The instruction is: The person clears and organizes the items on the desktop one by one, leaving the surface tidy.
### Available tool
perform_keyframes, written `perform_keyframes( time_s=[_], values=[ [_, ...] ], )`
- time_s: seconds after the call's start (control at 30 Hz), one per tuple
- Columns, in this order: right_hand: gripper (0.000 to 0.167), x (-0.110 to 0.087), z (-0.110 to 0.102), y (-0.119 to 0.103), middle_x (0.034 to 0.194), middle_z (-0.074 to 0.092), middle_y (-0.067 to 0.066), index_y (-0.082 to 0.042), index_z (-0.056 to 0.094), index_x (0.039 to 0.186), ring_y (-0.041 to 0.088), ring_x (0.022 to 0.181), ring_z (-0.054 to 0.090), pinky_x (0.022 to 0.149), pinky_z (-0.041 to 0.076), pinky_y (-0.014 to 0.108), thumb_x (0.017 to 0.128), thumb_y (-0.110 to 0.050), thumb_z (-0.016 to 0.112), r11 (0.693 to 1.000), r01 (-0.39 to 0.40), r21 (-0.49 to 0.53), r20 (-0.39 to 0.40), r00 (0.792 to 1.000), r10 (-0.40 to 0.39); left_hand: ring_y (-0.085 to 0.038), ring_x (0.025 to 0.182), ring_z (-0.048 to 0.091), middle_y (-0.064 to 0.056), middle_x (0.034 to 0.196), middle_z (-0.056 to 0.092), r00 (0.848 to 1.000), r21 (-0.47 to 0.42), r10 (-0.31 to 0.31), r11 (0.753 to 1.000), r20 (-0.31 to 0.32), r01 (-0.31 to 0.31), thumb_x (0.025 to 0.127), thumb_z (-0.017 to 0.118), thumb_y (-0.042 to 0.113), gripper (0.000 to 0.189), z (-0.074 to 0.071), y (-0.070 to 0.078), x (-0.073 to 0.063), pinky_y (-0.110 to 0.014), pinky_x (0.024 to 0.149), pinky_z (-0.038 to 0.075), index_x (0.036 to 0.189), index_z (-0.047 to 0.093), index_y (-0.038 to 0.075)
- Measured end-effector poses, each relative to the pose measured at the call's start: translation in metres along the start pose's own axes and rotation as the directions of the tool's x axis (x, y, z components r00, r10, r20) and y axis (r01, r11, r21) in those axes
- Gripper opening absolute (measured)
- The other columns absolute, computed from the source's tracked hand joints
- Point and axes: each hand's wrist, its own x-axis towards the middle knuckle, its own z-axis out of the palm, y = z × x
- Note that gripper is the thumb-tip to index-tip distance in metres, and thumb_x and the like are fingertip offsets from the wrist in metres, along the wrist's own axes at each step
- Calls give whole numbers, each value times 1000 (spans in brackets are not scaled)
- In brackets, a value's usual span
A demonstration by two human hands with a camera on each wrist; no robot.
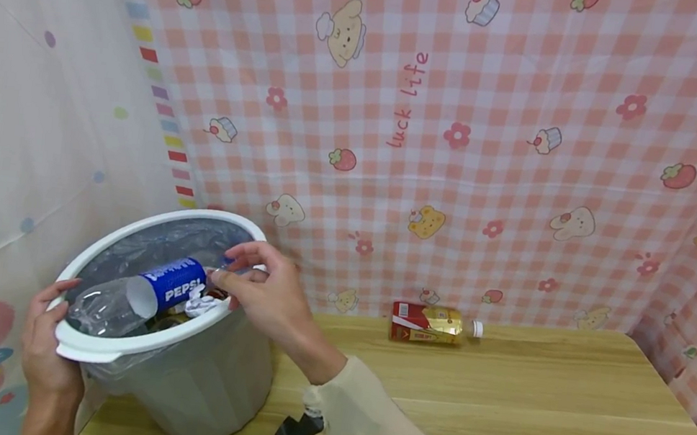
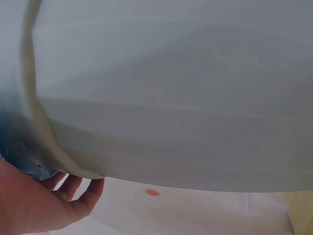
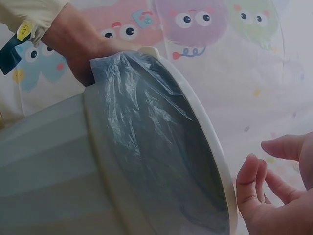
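Observation:
A grey trash bin (image 1: 203,388) with a white rim (image 1: 130,344) and a clear plastic liner stands tilted at the table's left end. My left hand (image 1: 49,348) grips the rim on its left side, thumb over the edge; the left wrist view shows its fingers (image 2: 90,196) up against the rim. An empty Pepsi bottle (image 1: 173,283) with a blue label lies on top inside, beside crumpled white paper (image 1: 202,303). Over the right part of the rim, my right hand (image 1: 270,291) is by the bottle's end. Its thumb and fingers stand apart around nothing in the right wrist view.
A red and gold drink bottle (image 1: 429,325) with a white cap lies on its side on the wooden table (image 1: 494,417), close to the checked curtain (image 1: 523,72) behind. A white printed curtain (image 1: 43,100) hangs directly left of the bin.

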Motion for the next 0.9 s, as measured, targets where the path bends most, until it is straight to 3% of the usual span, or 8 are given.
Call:
perform_keyframes(
  time_s=[0.23, 0.43, 0.73, 0.9],
  values=[
    [22, -11, -27, 10, 103, 63, 3, -11, 65, 112, 25, 74, 62, 69, 54, 37, 91, -15, 72, 999, 46, 6, 36, 998, -47, -11, 88, 60, -9, 115, 62, 1000, -28, -5, 1000, 6, 5, 99, 34, 6, 36, 1, 0, 0, -14, 73, 48, 113, 67, 1],
    [22, -27, -63, 22, 106, 62, 6, -3, 62, 112, 13, 76, 58, 67, 50, 24, 92, -11, 68, 997, 59, 47, 55, 997, -62, -10, 85, 60, -9, 113, 63, 1000, -28, 2, 1000, -8, -2, 99, 34, 6, 36, 0, 0, -1, -14, 71, 48, 110, 68, 4],
    [22, -54, -123, 50, 105, 60, 6, 2, 59, 112, 14, 75, 54, 69, 47, 26, 95, -12, 64, 997, 11, 83, -26, 1000, -9, -12, 89, 60, -12, 117, 58, 1000, -94, -8, 996, -4, 7, 99, 34, 6, 35, -2, 0, 0, -15, 73, 49, 113, 66, -2],
    [25, -67, -160, 68, 100, 57, 6, 3, 57, 114, 15, 75, 52, 71, 48, 28, 96, -14, 63, 998, 4, 57, -74, 997, 1, -13, 92, 60, -11, 119, 59, 1000, -82, -14, 997, -2, 14, 98, 34, 5, 36, -1, -1, 1, -15, 75, 49, 114, 66, -2]
  ],
)
